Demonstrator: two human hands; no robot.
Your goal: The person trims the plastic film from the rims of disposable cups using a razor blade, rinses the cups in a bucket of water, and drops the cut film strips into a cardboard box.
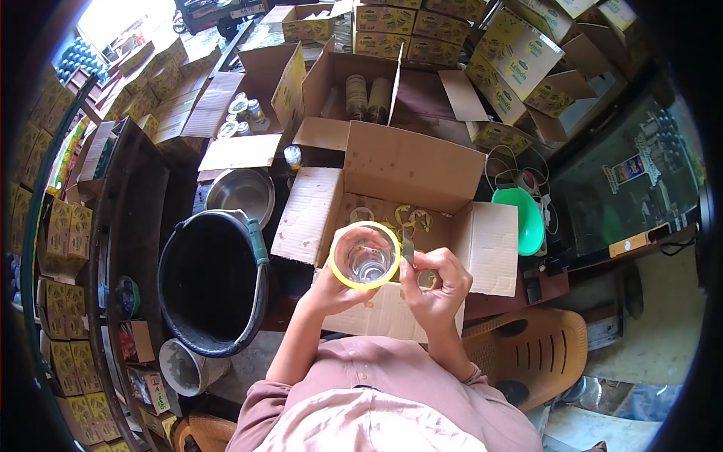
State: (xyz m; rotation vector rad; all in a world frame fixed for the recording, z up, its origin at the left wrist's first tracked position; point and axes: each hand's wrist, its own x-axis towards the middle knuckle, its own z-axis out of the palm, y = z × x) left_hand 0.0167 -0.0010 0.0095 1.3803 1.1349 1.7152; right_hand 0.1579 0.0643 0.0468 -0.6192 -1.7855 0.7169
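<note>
A clear cup with a yellow rim (366,256) is tilted with its mouth toward me. My left hand (337,290) is wrapped round its left and lower side. Close to the right of the rim, my right hand (438,290) pinches a small thin blade-like piece (407,247). Whether that piece touches the rim, I cannot tell. Below both hands stands an open cardboard box (414,167) with its flaps spread. Several yellow ring-shaped pieces (407,216) lie inside it, partly hidden by the cup and my hands.
A large black bucket (211,282) stands at the left, with a metal bowl (241,196) behind it. Past the box are an open carton of jars (245,113) and stacked yellow cartons (384,30). A green basin (518,221) and an orange chair (527,350) are at the right.
</note>
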